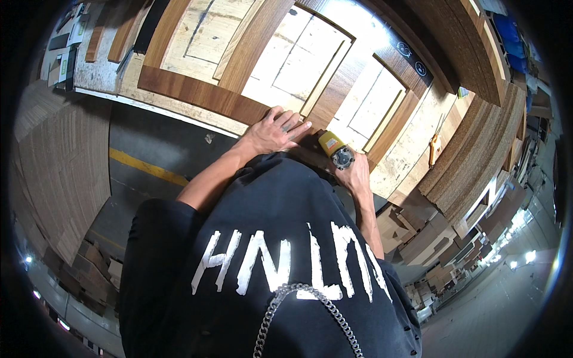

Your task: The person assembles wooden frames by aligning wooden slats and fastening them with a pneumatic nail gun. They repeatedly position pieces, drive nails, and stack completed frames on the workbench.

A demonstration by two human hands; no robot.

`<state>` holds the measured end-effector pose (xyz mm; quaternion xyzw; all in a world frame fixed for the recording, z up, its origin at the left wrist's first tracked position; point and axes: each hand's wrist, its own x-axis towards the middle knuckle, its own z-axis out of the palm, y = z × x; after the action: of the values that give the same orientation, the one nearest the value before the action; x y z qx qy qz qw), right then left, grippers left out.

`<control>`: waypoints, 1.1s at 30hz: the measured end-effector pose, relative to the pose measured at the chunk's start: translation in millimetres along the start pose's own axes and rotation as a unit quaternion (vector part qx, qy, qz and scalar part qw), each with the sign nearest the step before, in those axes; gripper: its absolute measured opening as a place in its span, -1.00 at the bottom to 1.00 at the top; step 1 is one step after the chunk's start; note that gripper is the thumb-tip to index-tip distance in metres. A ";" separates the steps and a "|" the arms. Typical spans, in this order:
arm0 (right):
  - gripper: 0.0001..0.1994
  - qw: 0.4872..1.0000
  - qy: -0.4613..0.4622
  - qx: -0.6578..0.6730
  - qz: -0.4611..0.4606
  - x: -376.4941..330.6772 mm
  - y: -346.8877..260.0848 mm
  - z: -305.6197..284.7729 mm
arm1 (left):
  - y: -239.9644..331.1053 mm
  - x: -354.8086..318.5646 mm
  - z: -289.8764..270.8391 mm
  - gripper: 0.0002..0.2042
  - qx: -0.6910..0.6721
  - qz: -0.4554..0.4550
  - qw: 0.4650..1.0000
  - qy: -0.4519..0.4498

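Note:
A brown wood-grain frame (203, 90) with several crosspieces lies on the workbench. My left hand (271, 132) rests on its near rail, fingers stretched out and apart over the wood. Just right of it, my right hand (357, 173) is closed round a yellow nail gun (332, 143) with a dark, bolted round cap. The tool's front end is at the near rail, beside a crosspiece; its tip is hidden, and so is most of its handle. Thin pale strips (382, 122) stand along the inner sides of some crosspieces.
Stacked brown boards (471, 149) stand at the right, near an orange-handled tool (435, 149) on the pale bench top (394, 170). More board stacks (65, 161) rise at the left. A yellow line (149, 167) crosses the dark floor. Blue items (510, 42) sit at the far right.

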<state>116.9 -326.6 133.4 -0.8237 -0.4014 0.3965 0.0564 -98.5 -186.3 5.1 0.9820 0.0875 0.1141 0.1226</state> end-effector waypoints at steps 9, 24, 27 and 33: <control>-0.56 0.998 0.033 -0.004 -0.053 4.4 -0.4 4.5 | -4.2 -3.6 0.1 -0.17 -0.047 -0.006 0.999 0.005; -0.66 0.999 0.018 0.015 -0.034 4.7 -4.4 10.0 | 1.6 -3.0 12.2 -0.24 -0.039 -0.014 0.999 0.035; -0.66 0.996 0.056 0.059 -0.047 -9.5 5.0 17.5 | 4.0 -7.5 6.7 -0.16 -0.042 -0.073 0.996 -0.039; -0.62 0.992 0.059 0.110 -0.021 -40.1 32.6 35.6 | -74.2 -68.5 -51.6 -0.10 0.058 -0.199 0.976 -0.072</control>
<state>97.5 -384.8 120.2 -0.8260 -0.3685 0.3874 0.1785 -187.5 -117.8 20.6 0.9560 0.2785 0.0110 0.0916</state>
